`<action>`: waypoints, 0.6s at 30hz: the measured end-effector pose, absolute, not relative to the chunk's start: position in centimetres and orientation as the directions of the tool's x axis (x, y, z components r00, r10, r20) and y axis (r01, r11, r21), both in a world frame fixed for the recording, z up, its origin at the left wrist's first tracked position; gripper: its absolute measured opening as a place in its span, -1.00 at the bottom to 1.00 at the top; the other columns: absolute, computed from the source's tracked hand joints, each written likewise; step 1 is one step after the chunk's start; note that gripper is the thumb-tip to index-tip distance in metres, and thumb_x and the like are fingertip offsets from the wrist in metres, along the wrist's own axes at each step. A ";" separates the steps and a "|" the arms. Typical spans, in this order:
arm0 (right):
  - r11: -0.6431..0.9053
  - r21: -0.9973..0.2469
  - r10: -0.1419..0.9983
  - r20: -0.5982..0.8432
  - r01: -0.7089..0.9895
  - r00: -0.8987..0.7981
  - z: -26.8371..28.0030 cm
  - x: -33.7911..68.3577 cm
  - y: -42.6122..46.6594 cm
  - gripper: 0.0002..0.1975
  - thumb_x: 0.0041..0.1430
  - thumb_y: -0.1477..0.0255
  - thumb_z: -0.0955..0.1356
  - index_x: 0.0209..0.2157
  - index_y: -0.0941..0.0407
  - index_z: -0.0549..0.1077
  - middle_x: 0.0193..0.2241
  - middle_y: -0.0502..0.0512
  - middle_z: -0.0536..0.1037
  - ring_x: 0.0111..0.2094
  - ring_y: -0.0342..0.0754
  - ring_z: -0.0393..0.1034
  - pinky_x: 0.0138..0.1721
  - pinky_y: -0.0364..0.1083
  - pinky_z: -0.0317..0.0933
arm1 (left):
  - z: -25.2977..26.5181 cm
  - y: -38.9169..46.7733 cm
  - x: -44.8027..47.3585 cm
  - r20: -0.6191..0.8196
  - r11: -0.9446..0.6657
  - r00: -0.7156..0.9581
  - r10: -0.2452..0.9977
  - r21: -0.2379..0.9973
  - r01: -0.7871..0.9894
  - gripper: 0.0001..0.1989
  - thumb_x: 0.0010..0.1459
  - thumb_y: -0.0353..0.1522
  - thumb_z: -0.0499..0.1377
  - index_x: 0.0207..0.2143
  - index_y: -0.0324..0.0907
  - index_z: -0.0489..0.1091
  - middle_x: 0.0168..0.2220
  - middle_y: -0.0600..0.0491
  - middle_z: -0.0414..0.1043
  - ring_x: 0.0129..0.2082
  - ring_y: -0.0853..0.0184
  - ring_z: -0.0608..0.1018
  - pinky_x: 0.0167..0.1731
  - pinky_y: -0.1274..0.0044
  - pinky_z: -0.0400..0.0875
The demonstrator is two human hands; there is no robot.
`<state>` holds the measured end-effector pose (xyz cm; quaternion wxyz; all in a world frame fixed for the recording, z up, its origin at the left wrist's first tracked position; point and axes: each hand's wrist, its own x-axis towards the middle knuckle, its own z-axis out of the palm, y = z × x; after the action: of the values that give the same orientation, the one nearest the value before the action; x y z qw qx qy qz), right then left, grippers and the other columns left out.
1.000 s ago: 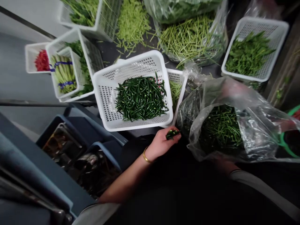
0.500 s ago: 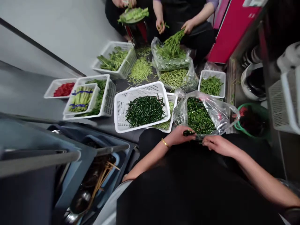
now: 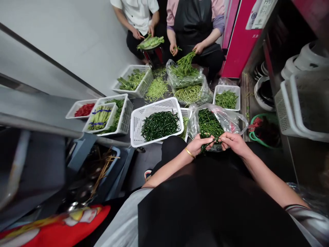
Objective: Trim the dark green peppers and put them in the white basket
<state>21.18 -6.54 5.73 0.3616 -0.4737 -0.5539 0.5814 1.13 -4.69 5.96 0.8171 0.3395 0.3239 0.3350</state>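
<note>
My left hand [image 3: 196, 144], with a gold bangle at the wrist, is closed round several thin dark green chili peppers [image 3: 204, 148]. The right hand [image 3: 234, 142] is pinched at the stem end of a chili, its fingertips meeting those of the left. Both hands are over the near edge of an open clear plastic bag [image 3: 231, 118] filled with green chilies and stems [image 3: 209, 120]. To the left, a white perforated basket [image 3: 137, 120] holds a pile of dark green chilies [image 3: 159, 124]. It overlaps another basket underneath.
Two people sit opposite, handling leafy greens [image 3: 187, 63] and light green pieces on a stool [image 3: 151, 42]. White baskets of vegetables [image 3: 123, 120] stand left. A green basin [image 3: 257, 137] and stacked white baskets [image 3: 284, 113] are right. A blue cart [image 3: 125, 168] holds pots near left.
My view has tilted upward, showing more of the people opposite. My hands have come together at the fingertips over the bag's edge. A red printed cloth or sleeve has appeared at lower left.
</note>
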 end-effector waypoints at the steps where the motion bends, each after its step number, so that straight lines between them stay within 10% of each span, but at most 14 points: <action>1: -0.167 -0.984 0.952 -0.175 0.053 -0.250 5.0 21.4 -6.9 -0.58 0.09 0.01 0.36 -0.40 0.11 0.42 -0.75 -0.14 0.28 -0.65 -0.14 0.28 -0.52 -0.12 0.22 | 6.0 -4.8 1.1 -0.302 0.555 0.554 0.776 0.744 -0.372 -0.58 -0.16 -0.16 0.38 -0.40 -0.27 0.35 -0.59 0.13 0.23 -0.62 0.52 0.21 -0.59 0.58 0.09; 6: -0.233 -0.906 0.886 -0.348 0.354 -0.306 2.2 23.7 -6.8 -0.56 0.08 0.00 0.34 -0.36 0.14 0.47 -0.59 0.02 0.50 -0.49 -0.05 0.45 -0.42 -0.08 0.31 | 6.0 -3.7 -0.3 -0.349 0.600 0.508 0.788 0.620 -0.505 -0.72 -0.03 -0.24 0.30 -0.37 -0.24 0.34 -0.50 0.07 0.30 -0.55 0.49 0.31 -0.56 0.60 0.20; 11: 0.058 -0.349 0.938 -0.301 0.935 -0.170 0.6 22.4 -3.1 -0.65 0.28 0.20 0.24 -0.18 0.11 0.56 -0.13 0.24 0.59 -0.12 0.05 0.47 -0.14 -0.06 0.28 | 4.3 -0.8 0.5 -0.450 0.714 0.574 0.684 0.576 -0.398 -0.72 0.02 -0.33 0.30 -0.24 -0.28 0.37 -0.50 0.09 0.34 -0.57 0.49 0.39 -0.56 0.63 0.26; 14: 0.122 -0.117 0.874 -0.457 0.986 -0.163 -0.8 19.8 -1.0 -0.62 0.28 0.25 0.26 -0.19 0.22 0.58 -0.14 0.37 0.58 -0.12 0.11 0.48 -0.19 -0.07 0.26 | 2.3 1.4 2.5 -0.545 0.711 0.522 0.656 0.679 -0.184 -0.82 0.04 -0.40 0.28 -0.35 -0.31 0.35 -0.60 0.16 0.26 -0.68 0.55 0.28 -0.66 0.64 0.15; 18: 0.165 -0.115 0.863 -0.465 0.980 -0.200 -1.7 19.6 0.3 -0.65 0.32 0.33 0.21 -0.20 0.19 0.58 -0.14 0.32 0.59 -0.12 0.09 0.48 -0.23 -0.09 0.24 | -0.9 3.8 1.7 -0.617 0.604 0.144 0.774 0.787 0.124 -0.80 0.06 -0.48 0.26 -0.47 -0.24 0.25 -0.69 0.21 0.22 -0.75 0.56 0.22 -0.70 0.64 0.08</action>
<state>19.64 0.32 -1.74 -0.1478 -0.6151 -0.7488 0.1979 1.67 3.84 -0.90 0.6594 0.3704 0.6060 0.2466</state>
